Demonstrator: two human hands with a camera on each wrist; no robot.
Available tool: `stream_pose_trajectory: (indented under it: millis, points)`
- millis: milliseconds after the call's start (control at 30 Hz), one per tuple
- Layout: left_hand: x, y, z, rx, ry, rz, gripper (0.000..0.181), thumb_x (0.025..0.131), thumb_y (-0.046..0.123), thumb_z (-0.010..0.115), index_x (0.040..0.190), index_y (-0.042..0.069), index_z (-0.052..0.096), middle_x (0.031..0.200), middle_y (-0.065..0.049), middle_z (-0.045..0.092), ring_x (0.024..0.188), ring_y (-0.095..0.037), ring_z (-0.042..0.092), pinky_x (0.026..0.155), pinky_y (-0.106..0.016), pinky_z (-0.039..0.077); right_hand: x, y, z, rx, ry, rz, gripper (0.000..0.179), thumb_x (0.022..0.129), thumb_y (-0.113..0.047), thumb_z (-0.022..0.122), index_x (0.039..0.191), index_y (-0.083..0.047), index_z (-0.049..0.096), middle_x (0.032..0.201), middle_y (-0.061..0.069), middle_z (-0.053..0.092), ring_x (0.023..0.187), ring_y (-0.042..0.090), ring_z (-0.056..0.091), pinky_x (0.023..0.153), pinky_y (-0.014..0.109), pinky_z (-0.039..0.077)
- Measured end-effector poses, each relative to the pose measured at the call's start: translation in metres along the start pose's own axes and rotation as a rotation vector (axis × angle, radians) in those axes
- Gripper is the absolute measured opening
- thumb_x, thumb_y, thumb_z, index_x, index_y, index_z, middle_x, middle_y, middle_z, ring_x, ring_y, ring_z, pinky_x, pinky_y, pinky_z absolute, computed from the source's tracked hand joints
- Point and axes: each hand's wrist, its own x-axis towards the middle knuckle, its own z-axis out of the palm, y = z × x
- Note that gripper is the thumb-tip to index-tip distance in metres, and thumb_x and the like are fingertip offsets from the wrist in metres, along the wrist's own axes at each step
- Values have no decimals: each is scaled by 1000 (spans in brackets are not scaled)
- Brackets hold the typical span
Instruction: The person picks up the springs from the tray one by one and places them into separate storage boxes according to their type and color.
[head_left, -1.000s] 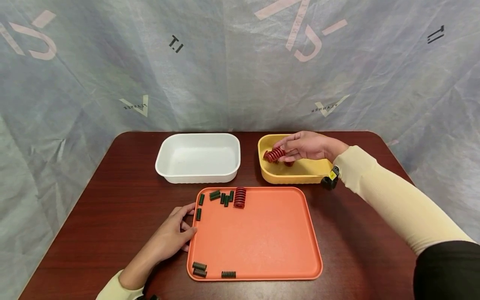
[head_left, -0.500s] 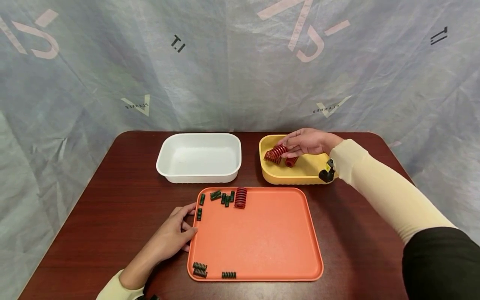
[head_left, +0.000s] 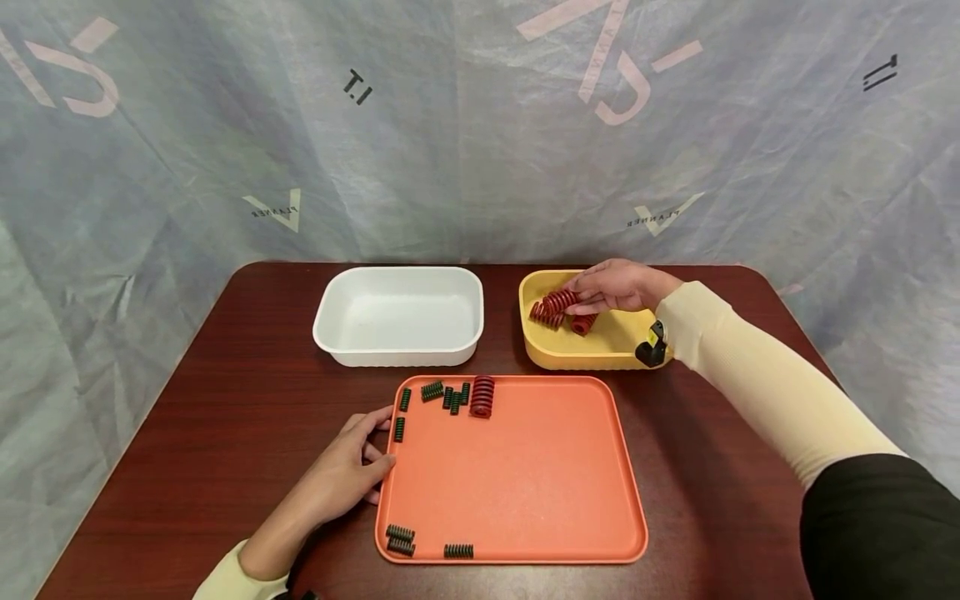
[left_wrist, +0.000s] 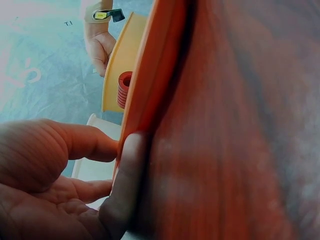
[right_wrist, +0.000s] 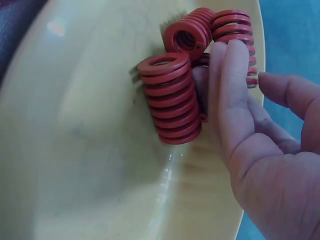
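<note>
At the left end of the yellow bin point(head_left: 585, 361), my right hand point(head_left: 618, 283) pinches a thick red coil spring point(head_left: 560, 300) between thumb and fingers. In the right wrist view that spring point(right_wrist: 232, 24) is partly hidden behind the fingers, and two more red springs point(right_wrist: 172, 102) lie beside it. My left hand point(head_left: 337, 477) grips the left rim of the orange tray point(head_left: 525, 492), with fingers on both sides of the rim in the left wrist view. On the tray, one red spring point(head_left: 482, 397) lies beside small dark green springs point(head_left: 432, 391) near the back left.
More green springs point(head_left: 458, 551) lie along the tray's front edge and left side. A white bin point(head_left: 397, 358) stands left of the yellow one. Both bins stand behind the tray on a dark red wooden table point(head_left: 217, 400), with a grey printed cloth point(head_left: 450, 150) hanging behind.
The right hand has shifted slightly with the red spring, moving it a little right and up. More of the other red springs in the bin now shows. The left hand stays at the tray.
</note>
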Motion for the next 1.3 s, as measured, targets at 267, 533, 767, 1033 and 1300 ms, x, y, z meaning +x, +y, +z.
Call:
stream_pose_trajectory:
  millis: [267, 533, 767, 1033, 1300]
  points:
    - [1, 0, 1, -7, -2, 4, 64, 95, -7, 65, 154, 2, 42, 140, -18, 43, 80, -22, 65, 50, -36, 61, -4, 4, -6, 10, -7, -12, 46, 110, -2, 45, 151, 15, 34, 156, 32, 33, 111, 33, 70, 109, 43, 48]
    - [0, -1, 1, 5, 5, 1, 64, 94, -7, 65, 154, 2, 42, 139, -18, 44, 80, -22, 65, 49, -36, 61, -12, 4, -11, -16, -28, -17, 46, 111, -1, 39, 153, 16, 30, 160, 33, 27, 125, 40, 60, 110, 44, 46]
    - [-1, 0, 1, 17, 4, -8, 64, 95, -6, 66, 154, 2, 42, 140, -17, 44, 81, -21, 65, 50, -35, 61, -18, 3, -14, -50, -37, -30, 47, 111, -3, 39, 153, 16, 29, 156, 37, 31, 127, 39, 59, 110, 42, 47]
    - [0, 0, 0, 12, 1, -7, 65, 95, -6, 65, 155, 2, 40, 141, -18, 42, 80, -22, 65, 50, -35, 61, -28, 0, -19, -42, -80, -78, 49, 113, -9, 38, 155, 14, 27, 160, 33, 26, 135, 39, 52, 111, 43, 47]
    - [0, 0, 0, 12, -3, -4, 66, 95, -6, 65, 155, 2, 40, 141, -19, 42, 81, -22, 65, 50, -35, 61, -40, -2, -12, -63, -111, -103, 44, 113, -15, 43, 152, 6, 43, 160, 30, 33, 130, 36, 58, 110, 45, 49]
